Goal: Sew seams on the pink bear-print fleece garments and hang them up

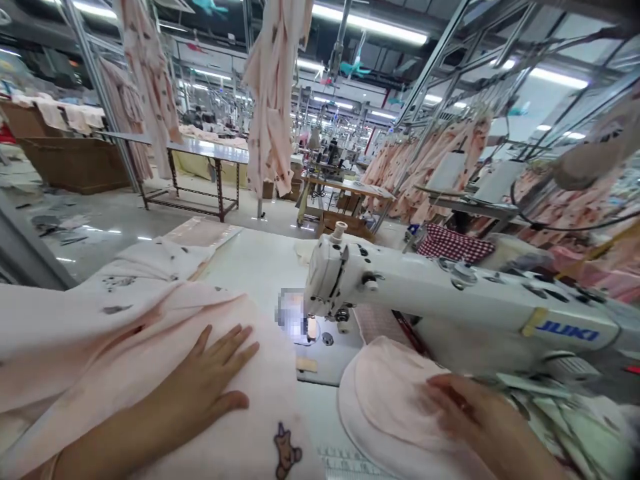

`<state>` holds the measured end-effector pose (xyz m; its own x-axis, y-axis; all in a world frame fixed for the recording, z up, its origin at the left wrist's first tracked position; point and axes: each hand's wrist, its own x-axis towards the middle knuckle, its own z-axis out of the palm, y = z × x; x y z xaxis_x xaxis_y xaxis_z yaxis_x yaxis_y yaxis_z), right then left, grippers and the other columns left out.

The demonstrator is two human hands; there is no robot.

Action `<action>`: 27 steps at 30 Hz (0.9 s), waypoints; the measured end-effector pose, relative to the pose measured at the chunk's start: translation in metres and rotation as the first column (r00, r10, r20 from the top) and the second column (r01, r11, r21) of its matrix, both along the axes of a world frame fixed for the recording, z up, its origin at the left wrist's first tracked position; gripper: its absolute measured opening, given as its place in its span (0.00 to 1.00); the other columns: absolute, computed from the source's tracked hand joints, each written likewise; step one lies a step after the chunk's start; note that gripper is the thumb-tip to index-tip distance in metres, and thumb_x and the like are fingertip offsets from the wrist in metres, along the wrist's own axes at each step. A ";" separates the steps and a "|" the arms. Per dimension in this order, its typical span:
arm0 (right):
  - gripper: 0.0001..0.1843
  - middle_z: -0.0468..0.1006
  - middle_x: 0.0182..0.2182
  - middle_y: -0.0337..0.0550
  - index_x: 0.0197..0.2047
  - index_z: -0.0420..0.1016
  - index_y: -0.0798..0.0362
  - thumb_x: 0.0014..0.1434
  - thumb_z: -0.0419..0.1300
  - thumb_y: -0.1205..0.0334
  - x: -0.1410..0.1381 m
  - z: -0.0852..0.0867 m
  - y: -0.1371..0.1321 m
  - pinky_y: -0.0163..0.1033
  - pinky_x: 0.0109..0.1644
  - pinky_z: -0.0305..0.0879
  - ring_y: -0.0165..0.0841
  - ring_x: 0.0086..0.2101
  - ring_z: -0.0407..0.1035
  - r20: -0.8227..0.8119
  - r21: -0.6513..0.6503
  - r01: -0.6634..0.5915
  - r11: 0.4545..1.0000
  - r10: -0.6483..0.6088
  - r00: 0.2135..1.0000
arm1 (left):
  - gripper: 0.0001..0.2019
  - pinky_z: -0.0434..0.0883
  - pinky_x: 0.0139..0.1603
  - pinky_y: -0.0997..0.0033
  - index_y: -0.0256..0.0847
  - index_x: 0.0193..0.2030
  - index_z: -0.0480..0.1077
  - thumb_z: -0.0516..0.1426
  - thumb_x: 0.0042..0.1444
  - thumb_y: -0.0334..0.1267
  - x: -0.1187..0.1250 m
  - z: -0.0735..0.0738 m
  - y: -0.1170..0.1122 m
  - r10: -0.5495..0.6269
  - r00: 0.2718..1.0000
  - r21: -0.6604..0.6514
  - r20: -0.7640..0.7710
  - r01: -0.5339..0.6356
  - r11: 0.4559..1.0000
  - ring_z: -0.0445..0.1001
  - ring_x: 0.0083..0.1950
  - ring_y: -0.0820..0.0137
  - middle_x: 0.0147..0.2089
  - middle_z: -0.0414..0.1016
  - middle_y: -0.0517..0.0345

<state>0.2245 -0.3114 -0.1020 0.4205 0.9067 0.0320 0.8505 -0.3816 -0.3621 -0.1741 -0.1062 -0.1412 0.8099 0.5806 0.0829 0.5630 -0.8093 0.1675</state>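
My left hand [215,373] lies flat, fingers spread, on a pale pink printed cloth [273,400] that covers the left of the sewing table. A small brown bear print shows near its lower edge. On the right, my right hand [480,413] is slightly blurred, with thumb and fingers pinched on a rounded pale pink fabric piece [385,387]. That piece lies on a stack of similar rounded pieces. Between my hands stands the head of a white sewing machine [327,273], its needle area lit and partly pixelated. Nothing is under the presser foot that I can make out.
The machine's long arm [480,300] reaches to the right, above my right hand. Green fabric pieces [565,427] lie at the right edge. Behind stand thread cones [447,170], hanging pink garments [273,100], a metal-legged table [215,150] and a cardboard box [75,163].
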 end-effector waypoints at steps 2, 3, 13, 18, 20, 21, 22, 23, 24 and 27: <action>0.22 0.78 0.28 0.41 0.43 0.73 0.48 0.56 0.51 0.41 0.001 -0.005 0.013 0.41 0.30 0.66 0.36 0.24 0.72 0.063 0.056 0.128 0.990 -0.131 0.989 | 0.29 0.45 0.65 0.38 0.55 0.67 0.49 0.47 0.61 0.57 0.009 -0.008 0.006 -0.010 1.000 0.054 0.016 0.009 0.998 0.49 0.69 0.53 0.70 0.45 0.55; 0.22 0.78 0.28 0.41 0.44 0.72 0.48 0.55 0.52 0.42 0.001 -0.008 0.019 0.42 0.30 0.65 0.37 0.24 0.72 0.084 0.082 0.152 0.985 -0.159 0.984 | 0.29 0.45 0.65 0.39 0.56 0.67 0.48 0.48 0.61 0.57 0.010 -0.011 0.009 -0.026 0.999 0.078 0.025 0.024 0.997 0.50 0.69 0.53 0.70 0.45 0.55; 0.12 0.75 0.34 0.40 0.37 0.69 0.47 0.62 0.49 0.51 -0.016 0.009 0.022 0.36 0.39 0.67 0.32 0.35 0.71 0.112 0.478 -0.142 0.867 0.100 0.989 | 0.14 0.62 0.62 0.63 0.47 0.53 0.69 0.52 0.63 0.42 0.046 0.032 -0.020 -0.285 0.882 0.145 0.375 0.248 0.958 0.68 0.57 0.66 0.56 0.71 0.57; 0.06 0.74 0.28 0.34 0.41 0.65 0.45 0.63 0.50 0.65 -0.083 0.061 0.025 0.26 0.31 0.65 0.24 0.28 0.71 0.239 0.437 -0.624 0.648 0.585 0.775 | 0.17 0.67 0.57 0.70 0.37 0.55 0.67 0.54 0.61 0.40 0.128 0.085 -0.072 -0.350 0.603 -0.056 0.717 0.550 0.833 0.70 0.54 0.67 0.54 0.73 0.50; 0.06 0.75 0.28 0.33 0.42 0.65 0.44 0.64 0.49 0.63 -0.096 0.074 0.027 0.25 0.30 0.66 0.24 0.28 0.72 0.286 0.412 -0.653 0.635 0.591 0.755 | 0.14 0.69 0.51 0.73 0.38 0.51 0.71 0.56 0.60 0.39 0.144 0.096 -0.072 -0.260 0.610 -0.205 0.748 0.585 0.785 0.74 0.48 0.68 0.47 0.77 0.52; 0.06 0.76 0.27 0.32 0.45 0.65 0.44 0.64 0.50 0.59 -0.096 0.077 0.027 0.24 0.28 0.66 0.24 0.26 0.73 0.299 0.409 -0.622 0.668 0.546 0.783 | 0.10 0.71 0.46 0.76 0.38 0.45 0.74 0.57 0.59 0.37 0.145 0.099 -0.068 -0.199 0.616 -0.266 0.762 0.578 0.771 0.76 0.42 0.71 0.41 0.79 0.55; 0.08 0.77 0.27 0.31 0.46 0.65 0.43 0.64 0.52 0.56 -0.092 0.078 0.026 0.24 0.26 0.66 0.24 0.24 0.73 0.306 0.399 -0.581 0.709 0.495 0.813 | 0.06 0.71 0.42 0.78 0.39 0.40 0.75 0.57 0.58 0.34 0.142 0.101 -0.063 -0.145 0.625 -0.308 0.767 0.558 0.771 0.76 0.37 0.73 0.36 0.79 0.58; 0.09 0.78 0.25 0.29 0.45 0.66 0.43 0.62 0.53 0.52 -0.086 0.076 0.023 0.24 0.23 0.65 0.24 0.22 0.72 0.308 0.373 -0.548 0.748 0.458 0.834 | 0.05 0.70 0.40 0.78 0.39 0.36 0.76 0.57 0.57 0.32 0.134 0.101 -0.057 -0.105 0.633 -0.326 0.767 0.526 0.786 0.76 0.35 0.74 0.34 0.79 0.59; 0.09 0.77 0.24 0.28 0.42 0.68 0.42 0.61 0.55 0.50 -0.080 0.071 0.018 0.24 0.20 0.64 0.24 0.20 0.71 0.307 0.338 -0.524 0.782 0.434 0.847 | 0.05 0.70 0.41 0.77 0.39 0.34 0.75 0.57 0.56 0.32 0.124 0.100 -0.051 -0.075 0.632 -0.321 0.771 0.489 0.811 0.75 0.35 0.73 0.33 0.78 0.59; 0.08 0.75 0.19 0.29 0.29 0.72 0.42 0.57 0.59 0.50 -0.079 0.048 -0.004 0.27 0.17 0.62 0.26 0.16 0.68 0.280 0.252 -0.472 0.845 0.403 0.871 | 0.06 0.68 0.47 0.70 0.41 0.36 0.71 0.53 0.59 0.34 0.079 0.093 -0.046 0.071 0.674 -0.406 0.735 0.354 0.843 0.74 0.42 0.70 0.39 0.77 0.59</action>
